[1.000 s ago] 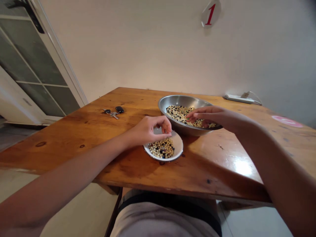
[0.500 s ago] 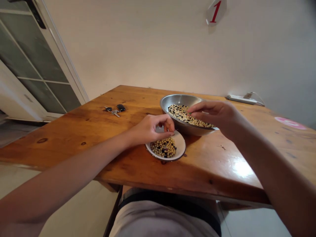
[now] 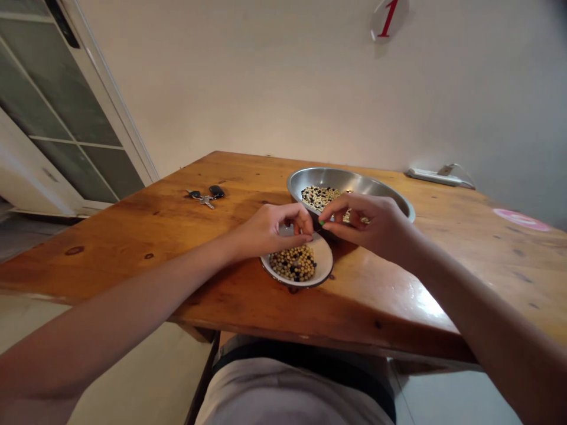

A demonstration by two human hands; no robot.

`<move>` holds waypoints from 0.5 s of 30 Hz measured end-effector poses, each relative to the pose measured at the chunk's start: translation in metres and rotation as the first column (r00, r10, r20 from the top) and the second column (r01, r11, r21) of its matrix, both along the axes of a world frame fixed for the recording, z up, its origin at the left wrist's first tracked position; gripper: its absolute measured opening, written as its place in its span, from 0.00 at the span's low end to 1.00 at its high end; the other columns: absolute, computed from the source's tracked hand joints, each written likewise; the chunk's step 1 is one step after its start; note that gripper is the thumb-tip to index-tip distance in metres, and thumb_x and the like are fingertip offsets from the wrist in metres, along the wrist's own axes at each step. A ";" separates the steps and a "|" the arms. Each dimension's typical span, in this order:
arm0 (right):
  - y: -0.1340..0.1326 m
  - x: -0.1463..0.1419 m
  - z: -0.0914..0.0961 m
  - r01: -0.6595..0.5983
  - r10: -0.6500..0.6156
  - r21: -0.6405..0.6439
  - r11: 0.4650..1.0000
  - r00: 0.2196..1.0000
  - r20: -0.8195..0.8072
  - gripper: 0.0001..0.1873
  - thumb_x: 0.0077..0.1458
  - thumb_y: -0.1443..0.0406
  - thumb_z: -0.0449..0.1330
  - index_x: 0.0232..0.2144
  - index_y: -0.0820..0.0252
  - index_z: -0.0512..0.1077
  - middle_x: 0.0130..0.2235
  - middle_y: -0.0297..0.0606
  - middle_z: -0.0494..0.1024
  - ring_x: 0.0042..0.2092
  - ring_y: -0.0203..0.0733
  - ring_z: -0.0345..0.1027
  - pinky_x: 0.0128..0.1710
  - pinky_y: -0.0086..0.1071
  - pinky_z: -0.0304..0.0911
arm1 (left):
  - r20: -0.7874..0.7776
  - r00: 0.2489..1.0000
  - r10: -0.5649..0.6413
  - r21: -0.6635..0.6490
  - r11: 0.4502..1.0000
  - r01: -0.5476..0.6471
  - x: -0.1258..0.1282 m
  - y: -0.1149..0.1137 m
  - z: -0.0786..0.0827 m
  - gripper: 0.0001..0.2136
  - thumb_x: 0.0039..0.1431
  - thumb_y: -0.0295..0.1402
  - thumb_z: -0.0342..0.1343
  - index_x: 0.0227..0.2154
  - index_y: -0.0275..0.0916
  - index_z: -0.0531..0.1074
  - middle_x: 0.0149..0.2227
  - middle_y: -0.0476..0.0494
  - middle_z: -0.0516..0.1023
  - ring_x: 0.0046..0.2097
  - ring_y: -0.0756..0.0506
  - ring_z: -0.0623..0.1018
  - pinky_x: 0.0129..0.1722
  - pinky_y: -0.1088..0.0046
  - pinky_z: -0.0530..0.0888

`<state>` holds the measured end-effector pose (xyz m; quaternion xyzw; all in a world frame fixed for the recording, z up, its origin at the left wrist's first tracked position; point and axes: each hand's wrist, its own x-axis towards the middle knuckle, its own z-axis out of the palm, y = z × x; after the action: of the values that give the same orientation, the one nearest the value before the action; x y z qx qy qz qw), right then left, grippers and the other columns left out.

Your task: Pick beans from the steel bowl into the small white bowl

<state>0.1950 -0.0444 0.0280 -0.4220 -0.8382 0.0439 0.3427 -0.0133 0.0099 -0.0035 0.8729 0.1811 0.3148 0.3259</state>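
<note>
My left hand (image 3: pixel 270 232) hangs just above the far edge of a small white enamel plate (image 3: pixel 323 258), its thumb and fingers curled together. The plate holds a heap of pale and black beans (image 3: pixel 293 264). My right hand (image 3: pixel 365 223) is pinched close to my left, fingertips between the plate and a steel bowl (image 3: pixel 390 192). More mixed beans (image 3: pixel 318 196) lie in the bowl, partly hidden by that hand. Whether either pinch holds a bean is hidden.
Both dishes stand on a varnished wooden table (image 3: pixel 381 301). A bunch of keys (image 3: pixel 204 198) lies to the left, a white power strip (image 3: pixel 436 175) sits against the wall, and a pink round sticker (image 3: pixel 521 219) marks the table's right side.
My right hand has moved left and down from above the bowl's beans to beside the plate, uncovering the bowl's right rim. My left hand has barely moved.
</note>
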 end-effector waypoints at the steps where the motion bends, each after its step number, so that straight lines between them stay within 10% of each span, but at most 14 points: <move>1: 0.000 0.000 0.000 -0.001 0.001 0.003 1.000 1.000 0.002 0.03 0.50 0.68 0.60 0.30 0.56 0.73 0.30 0.32 0.77 0.26 0.32 0.64 0.22 0.28 0.55 | 0.000 1.000 0.002 -0.001 1.000 -0.002 0.000 0.000 0.000 0.09 0.55 0.38 0.58 0.32 0.37 0.70 0.32 0.49 0.74 0.36 0.51 0.73 0.40 0.73 0.69; 15: -0.001 0.001 -0.003 0.025 -0.031 0.083 0.996 0.997 0.076 0.02 0.50 0.67 0.59 0.29 0.55 0.71 0.28 0.32 0.74 0.24 0.32 0.61 0.21 0.28 0.54 | 0.008 0.998 0.067 0.017 0.998 -0.068 0.001 -0.002 0.003 0.07 0.53 0.35 0.59 0.29 0.37 0.70 0.31 0.48 0.74 0.36 0.50 0.74 0.39 0.74 0.69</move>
<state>0.1960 -0.0451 0.0254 -0.4207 -0.8458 -0.0117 0.3278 -0.0122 0.0077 -0.0001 0.8678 0.2065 0.3304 0.3083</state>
